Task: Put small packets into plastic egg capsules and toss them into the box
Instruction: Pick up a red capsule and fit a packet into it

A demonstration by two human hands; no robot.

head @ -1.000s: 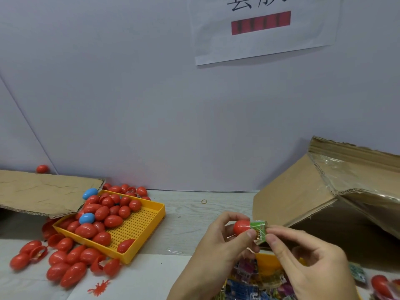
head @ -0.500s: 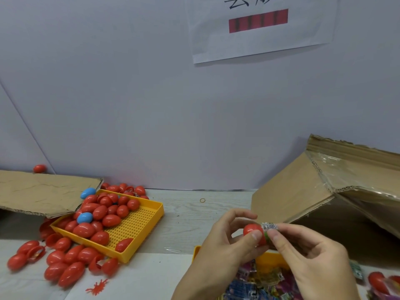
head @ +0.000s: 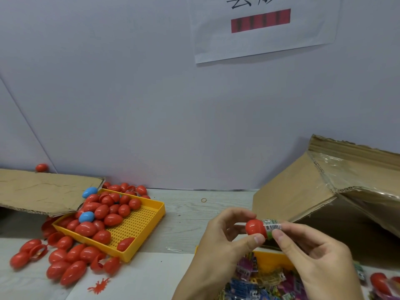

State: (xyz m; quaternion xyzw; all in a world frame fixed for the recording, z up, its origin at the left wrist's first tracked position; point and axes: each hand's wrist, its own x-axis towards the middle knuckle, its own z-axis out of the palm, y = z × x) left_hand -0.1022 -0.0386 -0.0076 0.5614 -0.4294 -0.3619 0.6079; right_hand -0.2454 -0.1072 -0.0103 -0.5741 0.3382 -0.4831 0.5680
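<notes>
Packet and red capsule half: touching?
Touching. Head view shows the packet partly inside the red capsule half, pushed by the right hand; left hand grips the capsule.

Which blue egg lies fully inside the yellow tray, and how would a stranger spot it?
Start at the yellow perforated tray on the table's left. Among the red eggs piled at its left end lies the blue egg. The other blue egg perches on the tray's far corner by the cardboard flap.

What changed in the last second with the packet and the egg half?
The right hand has pushed the packet further into the red egg half, which the left hand grips; less packet shows. Both grips are unchanged. The yellow tray of eggs hasn't moved.
</notes>
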